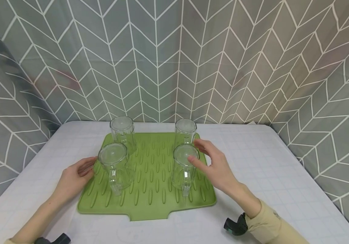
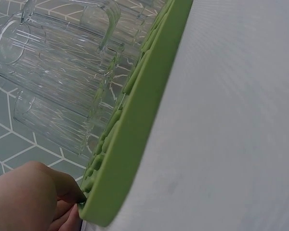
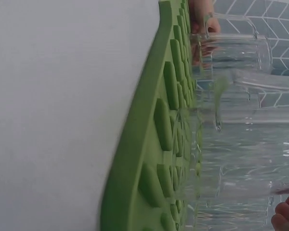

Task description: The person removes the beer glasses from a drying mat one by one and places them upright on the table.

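A green drying mat (image 1: 151, 169) with raised ridges lies on the table. Several clear glass mugs stand upside down on it. My left hand (image 1: 75, 176) is at the mat's left edge, beside the near left mug (image 1: 114, 169). In the left wrist view its bent fingers (image 2: 70, 185) pinch the mat's raised rim. My right hand (image 1: 215, 166) is spread around the upper end of the near right mug (image 1: 183, 173), the thumb overlapping its base. The fingertips (image 3: 286, 214) show close beside the glass in the right wrist view.
A far left mug (image 1: 122, 130) and a far right mug (image 1: 186, 130) stand behind the near pair. A white cloth (image 1: 244, 149) covers the table. A grey curtain with white chevron lines (image 1: 168, 61) hangs behind and at both sides.
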Demonstrator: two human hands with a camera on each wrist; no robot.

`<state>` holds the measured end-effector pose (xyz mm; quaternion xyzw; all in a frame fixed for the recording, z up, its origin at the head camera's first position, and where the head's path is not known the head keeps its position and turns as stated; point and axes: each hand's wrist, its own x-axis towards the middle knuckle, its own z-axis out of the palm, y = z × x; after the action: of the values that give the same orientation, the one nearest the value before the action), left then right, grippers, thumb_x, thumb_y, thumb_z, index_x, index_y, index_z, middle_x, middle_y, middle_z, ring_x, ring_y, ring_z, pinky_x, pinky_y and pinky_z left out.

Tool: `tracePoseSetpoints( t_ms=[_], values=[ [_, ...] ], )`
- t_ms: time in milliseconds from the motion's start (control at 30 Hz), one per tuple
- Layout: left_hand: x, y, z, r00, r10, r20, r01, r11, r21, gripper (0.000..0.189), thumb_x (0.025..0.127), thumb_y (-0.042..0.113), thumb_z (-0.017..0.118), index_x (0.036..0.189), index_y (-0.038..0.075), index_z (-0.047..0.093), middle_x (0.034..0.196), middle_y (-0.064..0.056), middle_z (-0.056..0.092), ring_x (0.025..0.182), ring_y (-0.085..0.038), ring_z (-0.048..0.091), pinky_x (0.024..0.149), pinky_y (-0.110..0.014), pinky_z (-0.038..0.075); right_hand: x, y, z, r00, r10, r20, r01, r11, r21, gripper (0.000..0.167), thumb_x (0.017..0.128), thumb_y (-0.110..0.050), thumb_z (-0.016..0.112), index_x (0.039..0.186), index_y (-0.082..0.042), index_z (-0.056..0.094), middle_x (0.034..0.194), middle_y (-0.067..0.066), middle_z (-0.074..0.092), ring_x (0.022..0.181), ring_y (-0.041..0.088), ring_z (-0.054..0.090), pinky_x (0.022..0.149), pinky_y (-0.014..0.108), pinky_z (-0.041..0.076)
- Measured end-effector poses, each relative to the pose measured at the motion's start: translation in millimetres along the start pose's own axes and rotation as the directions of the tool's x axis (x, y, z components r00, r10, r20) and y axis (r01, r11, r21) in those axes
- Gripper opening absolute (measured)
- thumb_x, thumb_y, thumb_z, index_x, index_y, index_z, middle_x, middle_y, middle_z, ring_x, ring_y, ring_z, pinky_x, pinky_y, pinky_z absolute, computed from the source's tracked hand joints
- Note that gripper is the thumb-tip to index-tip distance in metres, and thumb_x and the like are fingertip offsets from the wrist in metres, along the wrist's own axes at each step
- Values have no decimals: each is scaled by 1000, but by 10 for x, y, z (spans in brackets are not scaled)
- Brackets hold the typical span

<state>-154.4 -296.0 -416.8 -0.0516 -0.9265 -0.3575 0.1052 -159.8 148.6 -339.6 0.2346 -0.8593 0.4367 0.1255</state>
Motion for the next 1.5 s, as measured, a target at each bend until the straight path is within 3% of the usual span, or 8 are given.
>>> tracePoseSetpoints(
  t_ms=[400,533,1500],
  values=[
    [9,-10,-11,1000,0,-2,0,1000,10,42,97,6,60,137,-3,54,132,-30,60,114,-42,64,79,5,43,-19,-50,105,1000,-23,16,23,998,-58,76,80,-35,84,143,-11,50,127,1,63,114,18,63,99,43,55],
    [9,-6,-13,1000,-1,-3,2,1000,13,42,97,6,60,138,-3,54,132,-30,59,114,-42,64,79,5,43,-22,-47,118,1000,-16,17,17,998,-62,81,77,-36,87,144,-10,49,128,2,63,115,19,62,100,43,55],
    [-9,-13,-1,1000,-1,-2,1,1000,3,43,97,6,59,138,-5,53,133,-31,58,114,-43,64,80,4,44,-52,-52,136,999,29,21,-29,1000,2,78,78,-33,86,144,-12,49,130,6,64,117,24,64,100,43,56]
  ],
)
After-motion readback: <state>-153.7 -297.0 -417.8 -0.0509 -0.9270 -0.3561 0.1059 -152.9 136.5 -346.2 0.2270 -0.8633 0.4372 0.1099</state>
